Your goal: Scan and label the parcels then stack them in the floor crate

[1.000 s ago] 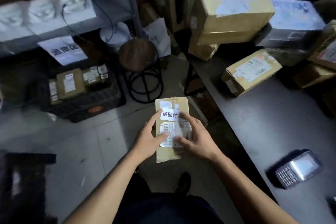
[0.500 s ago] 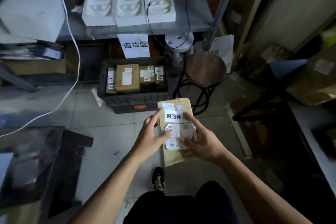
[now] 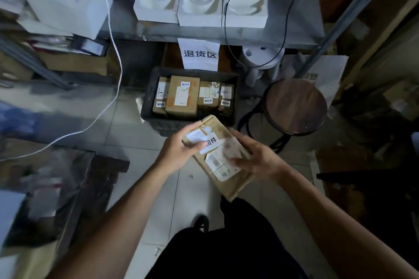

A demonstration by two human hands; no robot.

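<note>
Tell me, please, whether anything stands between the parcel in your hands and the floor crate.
Nothing visible does. The labelled parcel, held by the left hand and right hand, hangs just short of the black floor crate's near rim. The stool stands to its right. Inside, four parcels cover most of the floor.

- Four labelled parcels (image 3: 182,97) are counted in one floor crate (image 3: 149,93) (a fifth (image 3: 223,158) is held above).
- Three white moulded blocks (image 3: 200,0) are seen.
- One stool (image 3: 295,106) is seen.

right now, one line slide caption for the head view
Both hands, left and right, hold a labelled parcel above the floor crate.
</note>
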